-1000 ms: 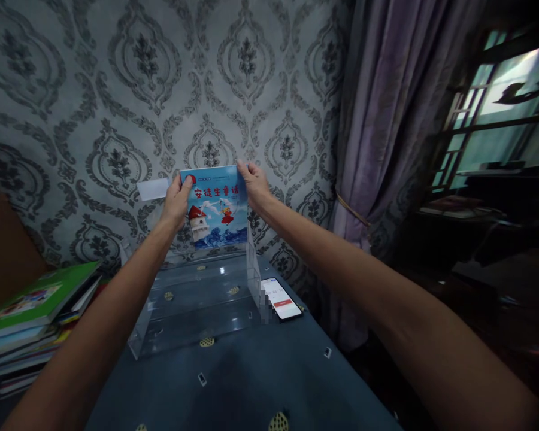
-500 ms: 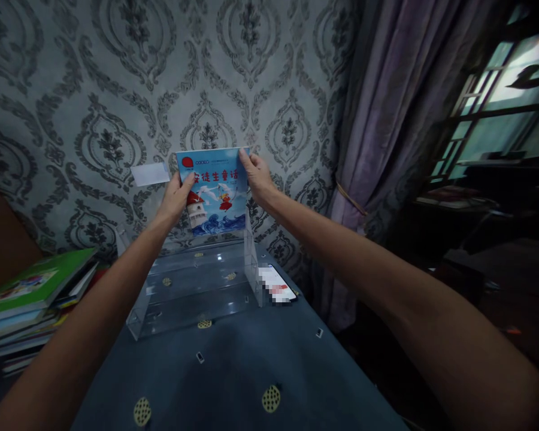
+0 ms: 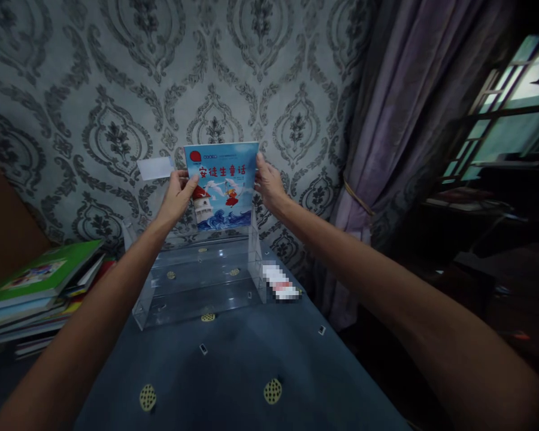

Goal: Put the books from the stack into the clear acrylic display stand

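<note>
A blue picture book (image 3: pixel 224 197) with red Chinese lettering stands upright at the back of a clear plastic tiered rack (image 3: pixel 197 275). My left hand (image 3: pixel 178 194) grips its left edge, thumb on the front cover. At the opposite edge, my right hand (image 3: pixel 269 182) lies along the side with its thumb near the upper corner; its fingers are partly behind the book. The book's lower edge is at the rack's rear tier, and whether it rests there I cannot tell. Both forearms reach over the table, one on either side of the rack.
A stack of books (image 3: pixel 40 293) with a green one on top lies at the left. Right of the rack is a phone (image 3: pixel 281 284), its screen blurred out. The patterned wall is behind, with a tied purple curtain (image 3: pixel 363 161) to the right of the dark tablecloth (image 3: pixel 233 359).
The view has shifted slightly, so the scene sits a little to the right. My right hand has slid down the book's edge, its thumb leaving the top corner of the cover.
</note>
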Available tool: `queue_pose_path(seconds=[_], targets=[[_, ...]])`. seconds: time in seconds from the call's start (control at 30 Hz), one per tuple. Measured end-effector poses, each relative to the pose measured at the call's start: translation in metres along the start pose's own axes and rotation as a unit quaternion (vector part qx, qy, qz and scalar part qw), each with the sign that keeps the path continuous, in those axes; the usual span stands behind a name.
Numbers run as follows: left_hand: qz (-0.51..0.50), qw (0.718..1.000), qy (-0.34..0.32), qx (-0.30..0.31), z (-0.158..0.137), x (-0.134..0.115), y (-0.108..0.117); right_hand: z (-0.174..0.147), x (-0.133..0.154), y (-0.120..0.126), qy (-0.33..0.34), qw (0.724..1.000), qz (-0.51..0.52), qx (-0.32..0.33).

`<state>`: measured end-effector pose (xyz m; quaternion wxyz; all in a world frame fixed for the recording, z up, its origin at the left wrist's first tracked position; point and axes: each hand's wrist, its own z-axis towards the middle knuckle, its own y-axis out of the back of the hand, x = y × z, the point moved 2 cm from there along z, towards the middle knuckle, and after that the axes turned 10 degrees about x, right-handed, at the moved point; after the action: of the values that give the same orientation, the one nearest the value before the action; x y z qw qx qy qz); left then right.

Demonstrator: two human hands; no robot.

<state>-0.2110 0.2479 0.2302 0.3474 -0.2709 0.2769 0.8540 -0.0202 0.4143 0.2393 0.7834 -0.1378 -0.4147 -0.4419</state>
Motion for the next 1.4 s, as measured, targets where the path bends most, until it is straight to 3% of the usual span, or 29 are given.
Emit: queue_pose_path(seconds=[0.1,0.17,0.2,0.27,0.3,0.4,0.5,0.6,0.7,0.93,1.03,1.1,1.4], targets=[[0.061,0.995,-0.046,-0.063,-0.03,-0.018,0.009,-0.025,0.01,0.005,-0.015,0.986,0.092,-0.14],[0.065,0.992,-0.069,-0.083,-0.068,-0.03,0.009,-0.063,0.023,0.0,0.058,0.973,0.072,-0.212],[0.067,0.992,-0.071,-0.083,-0.093,-0.034,0.007,-0.089,0.029,-0.007,0.104,0.971,0.046,-0.21],[0.104,0.992,-0.047,-0.049,-0.149,-0.037,-0.003,-0.146,0.032,-0.033,0.155,0.981,-0.024,-0.111],[0.13,0.991,-0.041,0.002,-0.178,-0.035,-0.009,-0.176,0.03,-0.05,0.16,0.985,-0.053,-0.035],[0.186,0.969,-0.061,0.148,-0.254,-0.024,-0.023,-0.257,0.008,-0.105,0.165,0.958,-0.103,0.21],[0.22,0.96,-0.039,0.166,-0.295,-0.007,-0.01,-0.305,-0.019,-0.148,0.108,0.939,-0.084,0.314],[0.279,0.957,0.013,0.082,-0.302,0.01,0.028,-0.324,-0.038,-0.18,0.032,0.935,-0.062,0.349],[0.347,0.936,0.061,-0.01,-0.297,0.026,0.074,-0.336,-0.047,-0.202,-0.029,0.93,-0.054,0.362],[0.45,0.872,0.134,-0.136,-0.282,0.038,0.162,-0.351,-0.05,-0.21,-0.061,0.914,-0.049,0.398],[0.562,0.791,0.205,-0.13,-0.274,0.033,0.189,-0.349,-0.049,-0.208,-0.052,0.912,-0.046,0.405],[0.599,0.756,0.244,-0.099,-0.27,0.031,0.202,-0.347,-0.047,-0.208,-0.039,0.911,-0.044,0.408],[0.634,0.698,0.331,-0.009,-0.264,0.025,0.217,-0.347,-0.036,-0.209,-0.036,0.907,-0.08,0.412]])
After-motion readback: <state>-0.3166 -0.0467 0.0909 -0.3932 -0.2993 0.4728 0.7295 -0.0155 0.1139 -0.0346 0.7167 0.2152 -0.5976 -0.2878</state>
